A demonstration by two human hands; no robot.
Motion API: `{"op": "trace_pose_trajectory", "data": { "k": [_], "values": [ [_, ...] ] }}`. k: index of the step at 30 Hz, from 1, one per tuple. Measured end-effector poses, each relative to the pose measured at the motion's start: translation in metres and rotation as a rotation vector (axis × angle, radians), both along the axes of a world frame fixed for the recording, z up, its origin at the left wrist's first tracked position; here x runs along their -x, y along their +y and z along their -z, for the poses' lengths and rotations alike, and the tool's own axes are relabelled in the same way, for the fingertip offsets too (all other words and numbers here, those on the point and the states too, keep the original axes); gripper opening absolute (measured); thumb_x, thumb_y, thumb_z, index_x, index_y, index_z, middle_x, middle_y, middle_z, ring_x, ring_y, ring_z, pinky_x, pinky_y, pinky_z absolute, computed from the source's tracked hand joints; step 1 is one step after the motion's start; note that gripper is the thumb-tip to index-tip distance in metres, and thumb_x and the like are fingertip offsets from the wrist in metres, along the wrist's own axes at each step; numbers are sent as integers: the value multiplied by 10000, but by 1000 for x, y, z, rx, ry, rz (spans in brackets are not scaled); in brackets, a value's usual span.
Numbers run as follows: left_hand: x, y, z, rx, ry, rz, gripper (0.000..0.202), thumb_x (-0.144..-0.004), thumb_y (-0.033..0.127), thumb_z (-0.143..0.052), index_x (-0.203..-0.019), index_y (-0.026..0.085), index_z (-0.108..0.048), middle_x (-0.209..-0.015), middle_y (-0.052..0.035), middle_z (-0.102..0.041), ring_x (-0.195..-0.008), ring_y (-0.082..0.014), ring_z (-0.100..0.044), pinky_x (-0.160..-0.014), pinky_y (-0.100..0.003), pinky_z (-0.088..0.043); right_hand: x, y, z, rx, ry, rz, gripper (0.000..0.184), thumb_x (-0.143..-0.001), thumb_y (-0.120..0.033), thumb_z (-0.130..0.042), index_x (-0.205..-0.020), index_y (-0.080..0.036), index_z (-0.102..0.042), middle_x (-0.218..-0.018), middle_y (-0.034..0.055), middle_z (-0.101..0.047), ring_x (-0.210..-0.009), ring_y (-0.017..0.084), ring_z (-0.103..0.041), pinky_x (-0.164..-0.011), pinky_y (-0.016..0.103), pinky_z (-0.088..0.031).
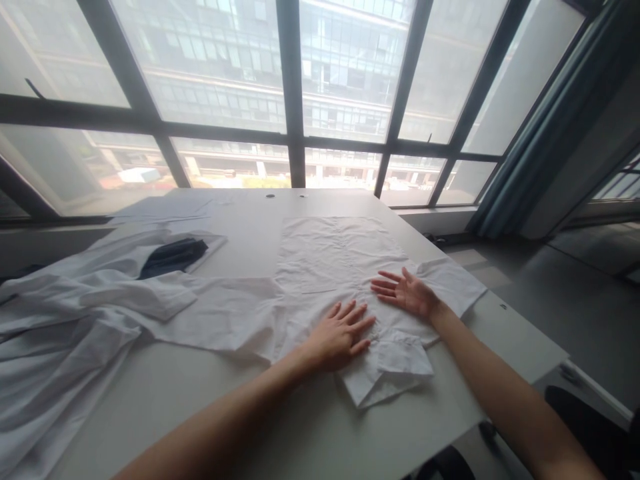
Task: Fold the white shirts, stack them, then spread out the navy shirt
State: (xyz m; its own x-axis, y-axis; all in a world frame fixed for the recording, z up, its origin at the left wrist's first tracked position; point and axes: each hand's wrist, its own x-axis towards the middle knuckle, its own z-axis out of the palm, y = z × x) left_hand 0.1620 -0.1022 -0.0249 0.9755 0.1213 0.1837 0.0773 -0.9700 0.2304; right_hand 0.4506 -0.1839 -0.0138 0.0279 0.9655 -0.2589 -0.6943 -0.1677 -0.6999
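A white shirt (330, 257) lies spread on the white table (240, 247), its collar end toward me and one sleeve reaching out to the right. My left hand (343, 337) rests palm down on the cloth near the collar, fingers spread. To its right, my right hand (405, 293) is held with the palm turned partly upward and the fingers stretched out, over or touching the shirt. Neither hand grips anything. Fine creases run across the shirt's body.
More white cloth (90, 287) is heaped at the left, partly hanging over the edge. A dark folded cloth (175, 257) lies on it. Flat white sheets (160, 210) lie at the back left. Large windows stand behind, with a blue curtain (540, 133) at the right.
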Motion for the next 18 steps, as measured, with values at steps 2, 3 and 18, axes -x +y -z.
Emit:
{"op": "trace_pose_trajectory", "data": {
  "k": [2,3,18],
  "values": [
    [0,-1,0,16,0,-3,566,-1041,565,-398,-1555,330,-418,-1655,-70,-326,-1542,-332,-228,-1233,-546,-189,-28,-4,3,19,-2,243,562,-1063,-545,-237,-1381,-158,-492,-1466,222,-530,-1220,272,-651,-967,522,-562],
    [0,-1,0,31,0,-3,562,-1039,558,-410,-1551,326,-427,-1652,-74,-331,-1542,-334,-229,-1233,-552,-187,-41,-6,4,28,0,395,529,-1065,-528,-229,-1348,-177,-507,-1455,206,-539,-1183,260,-669,-927,507,-587],
    [-18,35,-33,2107,-615,-388,361,-1030,319,-418,-1250,151,-649,-1417,-167,-607,-1242,-264,-637,-1020,-392,-533,-16,3,0,-182,-18,623,718,-1009,-671,-138,-1185,-229,-675,-1278,136,-695,-1183,262,-665,-963,500,-573]
  ]
}}
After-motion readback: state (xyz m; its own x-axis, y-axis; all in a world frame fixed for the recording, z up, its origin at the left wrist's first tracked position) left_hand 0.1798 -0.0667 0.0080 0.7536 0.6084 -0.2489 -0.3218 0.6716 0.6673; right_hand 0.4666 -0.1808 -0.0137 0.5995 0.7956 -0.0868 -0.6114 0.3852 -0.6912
